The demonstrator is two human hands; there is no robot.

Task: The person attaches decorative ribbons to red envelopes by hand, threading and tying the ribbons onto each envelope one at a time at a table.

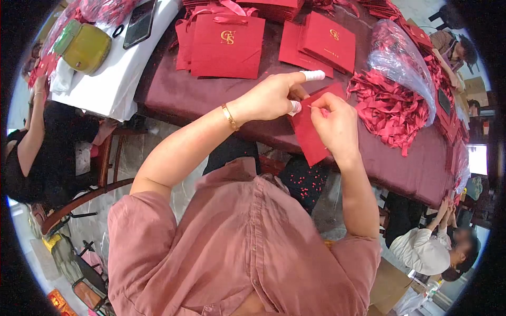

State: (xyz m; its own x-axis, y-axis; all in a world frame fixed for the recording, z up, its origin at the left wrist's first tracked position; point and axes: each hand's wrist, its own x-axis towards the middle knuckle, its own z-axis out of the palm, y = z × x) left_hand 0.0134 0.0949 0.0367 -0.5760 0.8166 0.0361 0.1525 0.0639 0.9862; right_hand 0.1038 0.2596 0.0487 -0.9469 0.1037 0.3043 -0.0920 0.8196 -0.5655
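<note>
A red paper bag [311,141] is tilted between my two hands at the table's near edge. My left hand [271,99] grips its upper left side with the thumb and curled fingers, while the index finger points out to the right. White tape wraps that index finger and the thumb. Over the bag's upper right part, my right hand [336,124] is closed in a pinch. A small pinkish-red bit that looks like ribbon [325,112] shows between its fingers; most of it is hidden.
Red bags with gold letters [226,46] and flat red bags [329,42] lie beyond my hands. Cut red ribbons [392,113] spill from a plastic bag [403,63] at right. A jar [81,47] and phone [139,23] stand at left. Other people sit at both sides.
</note>
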